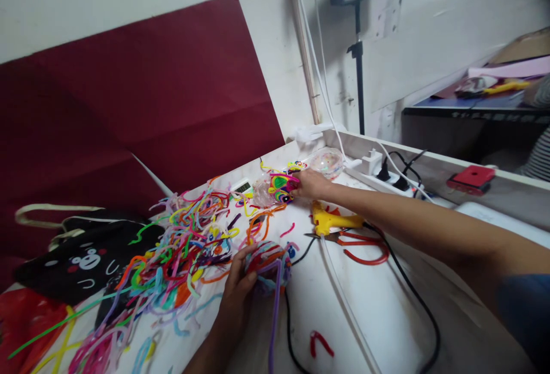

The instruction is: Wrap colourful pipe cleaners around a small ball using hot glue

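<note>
While the left hand point(239, 289) curls round a pipe-cleaner ball point(268, 265), the right hand point(313, 184) pinches a bright woven piece point(282, 182).
The ball rests mid-bench point(378, 305) beside the loose pipe-cleaner heap point(180, 248). The woven piece sits near the far edge, with a yellow glue gun point(330, 222) close by.

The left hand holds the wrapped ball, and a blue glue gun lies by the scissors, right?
Not blue: the head view shows the glue gun is yellow. It does lie by the scissors, and the left hand holds the wrapped ball.

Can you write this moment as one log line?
left hand: holds wrapped ball | right hand: touches colourful ornament | glue gun: untouched
</note>
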A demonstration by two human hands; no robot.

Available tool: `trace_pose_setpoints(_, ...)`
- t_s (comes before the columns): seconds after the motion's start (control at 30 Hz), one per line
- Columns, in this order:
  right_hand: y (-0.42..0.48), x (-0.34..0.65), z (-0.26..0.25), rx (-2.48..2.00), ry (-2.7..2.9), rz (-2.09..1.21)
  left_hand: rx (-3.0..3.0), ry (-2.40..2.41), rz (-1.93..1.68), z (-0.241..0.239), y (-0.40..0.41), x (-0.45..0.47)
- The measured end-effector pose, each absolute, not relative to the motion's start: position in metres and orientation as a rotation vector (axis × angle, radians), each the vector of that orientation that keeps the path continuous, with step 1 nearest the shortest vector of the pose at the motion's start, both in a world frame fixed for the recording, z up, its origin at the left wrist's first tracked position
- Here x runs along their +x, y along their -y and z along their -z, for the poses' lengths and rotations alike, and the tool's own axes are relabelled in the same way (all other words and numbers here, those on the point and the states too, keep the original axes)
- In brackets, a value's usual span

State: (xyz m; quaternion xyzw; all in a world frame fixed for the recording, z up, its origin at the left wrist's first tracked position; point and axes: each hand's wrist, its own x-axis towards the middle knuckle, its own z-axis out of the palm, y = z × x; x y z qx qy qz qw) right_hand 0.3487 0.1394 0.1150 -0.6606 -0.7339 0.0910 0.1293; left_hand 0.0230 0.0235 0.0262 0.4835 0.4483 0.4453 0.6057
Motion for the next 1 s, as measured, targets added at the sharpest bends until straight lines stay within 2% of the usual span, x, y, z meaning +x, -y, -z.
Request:
trace_pose_setpoints(0.47,-0.144,0.362,-0.114,-1.883,2.174,-0.285,1.108,-1.034,-1.031,-0.022,-0.022,0.022)
trace_pose_setpoints(0.73,-0.099,0.395,-0.14,-1.813,2.112,-0.176,1.133,-1.022,-1.03,-0.029,-0.022,0.023)
trace_pose_setpoints(1.0,-0.055,0.4,-0.147,-1.772,2.307,-0.225,1.128,-1.047,-1.075,-0.027,-0.019,0.024)
